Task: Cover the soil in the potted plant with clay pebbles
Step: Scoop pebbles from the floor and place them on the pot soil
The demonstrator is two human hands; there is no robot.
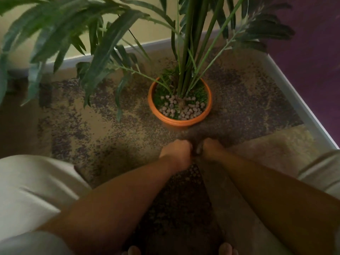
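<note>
The pot [179, 122] stands on the floor [110, 137] in a corner, with one wall [156, 34] behind it and another to its right. The plant [185, 70] rises from the pot's middle. Pebbles [182, 109] lie in the pot's near half, around the stems. The left hand [176, 150] and right hand [209, 148] sit side by side just before the pot, with a knee [33, 190] outside each arm.

Dim warm light, soft motion blur throughout, deep shadow near the bottom, wide-angle bending at edges
</note>
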